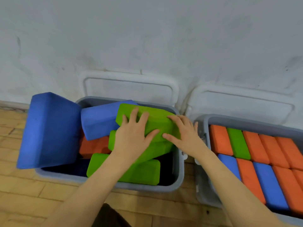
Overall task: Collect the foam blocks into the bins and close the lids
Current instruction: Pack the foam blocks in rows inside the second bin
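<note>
Both my hands lie flat on a green foam block (157,118) that sits on top of the pile in the left grey bin (179,169). My left hand (132,136) presses its near left part with fingers spread, and my right hand (183,133) presses its right end. Under it lie two more green blocks (141,172), a blue block (98,122) tilted across the bin and orange blocks (93,145). A large blue block (49,130) leans over the bin's left rim. The right grey bin (201,185) holds orange, blue and green blocks packed in neat rows.
Both white lids stand open against the white wall, the left lid (129,87) behind the left bin and the right lid (242,102) behind the right bin. The bins stand side by side on a wooden floor (21,194). A dark item shows at the bottom edge.
</note>
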`<move>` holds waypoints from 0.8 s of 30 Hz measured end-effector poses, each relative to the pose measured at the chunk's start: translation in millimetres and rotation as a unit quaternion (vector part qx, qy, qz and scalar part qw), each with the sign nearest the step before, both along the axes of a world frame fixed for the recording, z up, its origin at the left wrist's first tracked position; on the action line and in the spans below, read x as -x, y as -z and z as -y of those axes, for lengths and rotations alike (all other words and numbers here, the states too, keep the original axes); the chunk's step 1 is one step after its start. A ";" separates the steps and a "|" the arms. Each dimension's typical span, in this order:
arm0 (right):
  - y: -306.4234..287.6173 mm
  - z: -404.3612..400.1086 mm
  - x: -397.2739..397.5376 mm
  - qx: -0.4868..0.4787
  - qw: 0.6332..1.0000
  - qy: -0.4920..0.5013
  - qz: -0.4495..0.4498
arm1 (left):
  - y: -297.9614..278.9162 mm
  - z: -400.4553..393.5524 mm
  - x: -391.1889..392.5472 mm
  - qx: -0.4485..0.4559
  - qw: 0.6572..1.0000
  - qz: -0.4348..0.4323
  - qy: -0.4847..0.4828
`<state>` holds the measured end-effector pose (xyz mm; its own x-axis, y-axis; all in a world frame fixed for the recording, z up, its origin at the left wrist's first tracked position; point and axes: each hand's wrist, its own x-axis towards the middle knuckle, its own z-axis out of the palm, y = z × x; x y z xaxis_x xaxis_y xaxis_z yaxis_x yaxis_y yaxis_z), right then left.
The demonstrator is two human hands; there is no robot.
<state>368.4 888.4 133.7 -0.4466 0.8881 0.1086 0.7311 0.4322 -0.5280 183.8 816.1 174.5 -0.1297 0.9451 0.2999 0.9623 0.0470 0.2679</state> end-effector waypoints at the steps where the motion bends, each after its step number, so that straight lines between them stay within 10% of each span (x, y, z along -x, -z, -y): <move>1: -3.1 1.6 1.5 -0.010 1.000 0.010 -0.022 | -0.2 -0.9 3.4 -0.038 0.999 -0.009 0.030; 13: -14.3 -18.3 -86.6 -0.208 0.970 0.127 -0.013 | 8.0 -45.4 -52.5 -0.112 0.949 0.222 0.192; 24: 58.7 -50.7 -117.7 -0.220 0.959 0.177 0.023 | 70.3 -104.2 -94.3 0.020 0.988 0.080 0.133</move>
